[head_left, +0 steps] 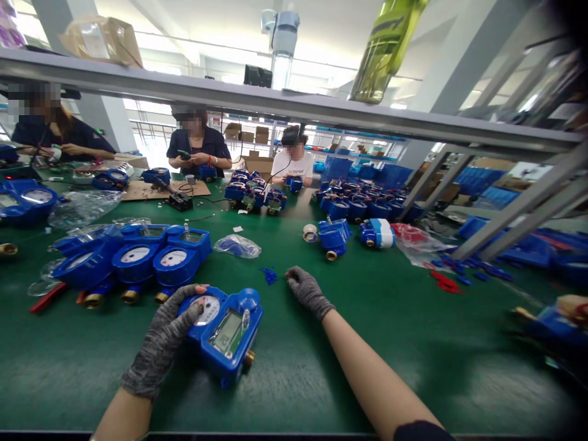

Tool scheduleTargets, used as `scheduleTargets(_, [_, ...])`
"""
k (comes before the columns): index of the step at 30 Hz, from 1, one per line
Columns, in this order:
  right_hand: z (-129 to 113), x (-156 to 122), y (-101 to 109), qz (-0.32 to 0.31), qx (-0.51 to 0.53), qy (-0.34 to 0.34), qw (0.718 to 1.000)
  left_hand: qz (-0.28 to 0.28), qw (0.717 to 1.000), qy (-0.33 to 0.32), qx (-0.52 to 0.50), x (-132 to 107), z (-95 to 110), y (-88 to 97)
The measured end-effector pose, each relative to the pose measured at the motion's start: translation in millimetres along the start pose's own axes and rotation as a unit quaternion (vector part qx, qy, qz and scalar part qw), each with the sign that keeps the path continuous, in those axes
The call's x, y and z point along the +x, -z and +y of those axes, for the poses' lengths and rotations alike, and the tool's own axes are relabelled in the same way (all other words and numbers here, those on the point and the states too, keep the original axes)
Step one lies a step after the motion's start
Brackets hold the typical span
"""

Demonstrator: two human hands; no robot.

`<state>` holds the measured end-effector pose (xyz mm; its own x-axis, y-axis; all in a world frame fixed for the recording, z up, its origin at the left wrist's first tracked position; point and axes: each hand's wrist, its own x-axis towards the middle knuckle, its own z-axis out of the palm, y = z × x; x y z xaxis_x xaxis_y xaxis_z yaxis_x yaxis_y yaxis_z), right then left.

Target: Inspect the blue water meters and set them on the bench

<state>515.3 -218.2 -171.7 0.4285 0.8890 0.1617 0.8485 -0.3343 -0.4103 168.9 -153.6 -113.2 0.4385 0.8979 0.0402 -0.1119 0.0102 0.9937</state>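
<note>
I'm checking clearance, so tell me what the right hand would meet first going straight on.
Probably the small pile of blue pieces just beyond the right hand's fingertips. It might only graze that; the clear plastic bag lies farther on. Depth is uncertain.

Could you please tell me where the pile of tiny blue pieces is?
In the head view, the pile lies on the green table near the centre, just left of the right hand.

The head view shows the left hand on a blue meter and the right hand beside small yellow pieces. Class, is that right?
The small pieces beside the right hand are blue, not yellow, as the head view shows; the left hand is on a blue meter.
</note>
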Motion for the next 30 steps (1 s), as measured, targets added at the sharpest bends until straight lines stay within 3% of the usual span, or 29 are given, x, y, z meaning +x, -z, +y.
scheduleTargets(5, [5,0,1,-0.014,0.018,0.019,1.000,0.006,1.000,0.002,-0.003,1,-1,-0.7])
scheduleTargets(12, [-8,-6,3,-0.015,-0.030,0.025,0.999,0.012,1.000,0.006,-0.008,-1,4,-3.6])
scheduleTargets(20, [-4,-20,5,-0.020,-0.059,0.049,0.997,0.015,1.000,0.007,-0.005,-2,6,-3.3])
scheduleTargets(30, [-13,-26,8,0.013,0.063,0.060,0.996,-0.005,1.000,0.008,-0.005,-1,5,0.0])
